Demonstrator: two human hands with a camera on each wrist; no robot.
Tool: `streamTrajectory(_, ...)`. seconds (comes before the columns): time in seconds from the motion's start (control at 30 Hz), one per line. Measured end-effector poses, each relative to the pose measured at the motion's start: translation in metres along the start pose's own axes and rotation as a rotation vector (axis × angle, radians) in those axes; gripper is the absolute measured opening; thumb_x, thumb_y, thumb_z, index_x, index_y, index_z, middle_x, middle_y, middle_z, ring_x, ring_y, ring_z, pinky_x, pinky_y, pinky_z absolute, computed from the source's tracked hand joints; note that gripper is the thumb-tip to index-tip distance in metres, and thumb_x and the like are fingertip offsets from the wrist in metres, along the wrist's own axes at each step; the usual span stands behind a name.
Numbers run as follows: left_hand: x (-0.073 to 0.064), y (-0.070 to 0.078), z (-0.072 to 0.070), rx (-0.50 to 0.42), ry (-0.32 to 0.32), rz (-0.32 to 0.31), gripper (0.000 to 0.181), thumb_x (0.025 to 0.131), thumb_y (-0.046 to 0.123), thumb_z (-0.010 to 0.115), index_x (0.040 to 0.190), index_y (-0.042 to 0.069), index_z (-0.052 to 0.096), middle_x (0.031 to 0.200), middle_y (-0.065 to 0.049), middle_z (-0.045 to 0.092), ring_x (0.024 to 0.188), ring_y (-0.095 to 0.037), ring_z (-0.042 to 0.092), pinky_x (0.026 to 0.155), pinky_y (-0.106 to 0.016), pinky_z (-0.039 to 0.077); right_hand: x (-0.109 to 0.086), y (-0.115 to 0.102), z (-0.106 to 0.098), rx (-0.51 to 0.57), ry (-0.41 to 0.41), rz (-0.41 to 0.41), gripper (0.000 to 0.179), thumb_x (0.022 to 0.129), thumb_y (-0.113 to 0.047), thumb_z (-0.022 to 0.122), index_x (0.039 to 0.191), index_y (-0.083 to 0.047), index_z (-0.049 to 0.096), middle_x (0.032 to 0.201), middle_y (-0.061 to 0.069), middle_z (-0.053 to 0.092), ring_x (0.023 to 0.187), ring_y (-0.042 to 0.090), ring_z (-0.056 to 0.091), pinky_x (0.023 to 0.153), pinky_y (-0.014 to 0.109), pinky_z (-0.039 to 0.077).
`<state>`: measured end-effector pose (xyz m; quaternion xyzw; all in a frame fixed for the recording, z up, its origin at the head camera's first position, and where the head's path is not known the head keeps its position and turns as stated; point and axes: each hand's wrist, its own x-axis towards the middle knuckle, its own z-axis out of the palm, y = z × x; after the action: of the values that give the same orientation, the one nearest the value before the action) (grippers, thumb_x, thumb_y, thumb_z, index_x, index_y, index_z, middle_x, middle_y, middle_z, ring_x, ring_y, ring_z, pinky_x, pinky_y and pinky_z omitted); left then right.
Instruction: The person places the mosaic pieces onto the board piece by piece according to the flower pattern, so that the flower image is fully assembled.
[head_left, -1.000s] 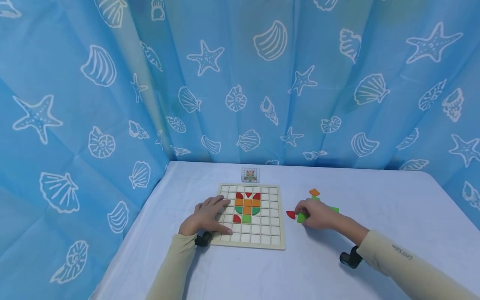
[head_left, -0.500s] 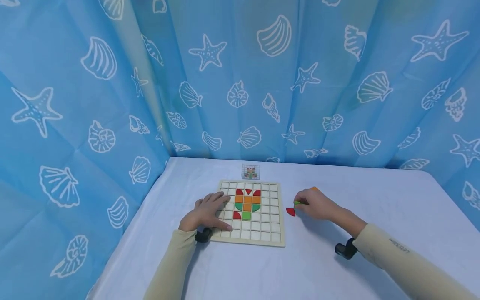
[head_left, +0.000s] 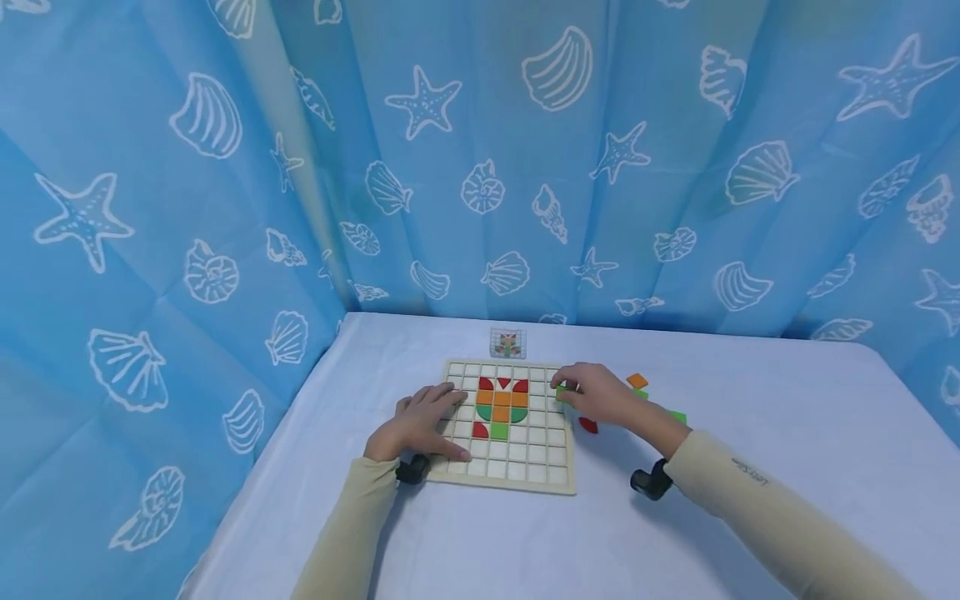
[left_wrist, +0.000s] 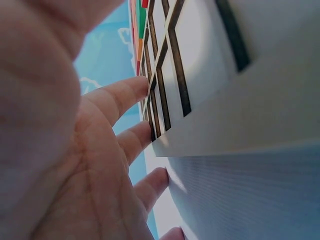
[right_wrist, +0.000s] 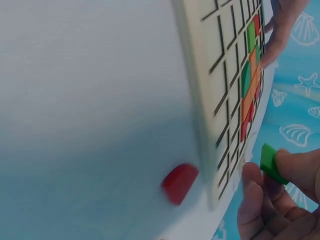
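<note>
Head view: the green piece (head_left: 561, 394), its long axis unclear, appears over the right margin of the gridded board (head_left: 517, 485), pinched between thumb and fingers of the nearer right hand (head_left: 600, 394). Leftward lie the inset coloured tiles (head_left: 502, 399), then the left hand (head_left: 422, 427), fingers spread, resting at the opposite margin.

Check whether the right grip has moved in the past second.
Yes, leftward. Judged against the board, the right grip has gone from well off its right side to that edge in the head view, pinching a green piece.
</note>
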<state>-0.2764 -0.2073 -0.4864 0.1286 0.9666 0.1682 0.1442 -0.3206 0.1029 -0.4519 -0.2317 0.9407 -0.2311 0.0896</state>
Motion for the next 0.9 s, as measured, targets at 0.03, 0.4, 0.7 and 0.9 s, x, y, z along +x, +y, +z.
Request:
streamTrajectory(0.03, 0.0, 0.001, 0.0, 0.002, -0.001, 0.002, 0.102, 0.068, 0.063, 0.082, 0.152, 0.027, 0.036, 0.162, -0.005, 0.027, 0.148, -0.032, 0.021, 0.114, -0.063, 0.021, 0.003, -0.003, 0.0, 0.003, 0.005, 0.007, 0.022, 0.094, -0.014, 0.067, 0.116, -0.01, 0.07, 0.095, 0.003, 0.067, 0.085, 0.018, 0.057, 0.077, 0.031, 0.053)
streamTrajectory(0.4, -0.001, 0.005, -0.002, 0.013, -0.027, -0.007, 0.102, 0.069, 0.063, 0.081, 0.152, 0.027, 0.036, 0.163, -0.005, 0.026, 0.149, -0.032, 0.021, 0.115, -0.064, 0.02, 0.029, -0.035, 0.022, 0.179, 0.05, 0.056, 0.027, 0.092, -0.012, 0.067, 0.118, -0.006, 0.067, 0.101, 0.007, 0.067, 0.09, 0.02, 0.058, 0.082, 0.035, 0.055)
streamTrajectory(0.7, 0.0, 0.003, -0.003, 0.028, -0.022, 0.01, 0.101, 0.069, 0.065, 0.079, 0.152, 0.026, 0.036, 0.163, -0.005, 0.026, 0.149, -0.032, 0.021, 0.114, -0.064, 0.021, 0.043, -0.06, 0.052, 0.326, 0.072, -0.05, 0.011, 0.089, -0.012, 0.073, 0.099, -0.008, 0.071, 0.092, 0.001, 0.068, 0.084, 0.013, 0.06, 0.077, 0.03, 0.054)
streamTrajectory(0.9, 0.0, 0.001, -0.005, 0.039, -0.024, 0.008, 0.102, 0.07, 0.066, 0.079, 0.153, 0.026, 0.035, 0.163, -0.005, 0.025, 0.149, -0.032, 0.02, 0.113, -0.065, 0.021, 0.048, -0.077, 0.066, 0.402, 0.031, -0.082, 0.009, 0.089, -0.012, 0.072, 0.098, -0.008, 0.072, 0.089, 0.002, 0.069, 0.079, 0.012, 0.063, 0.071, 0.028, 0.053)
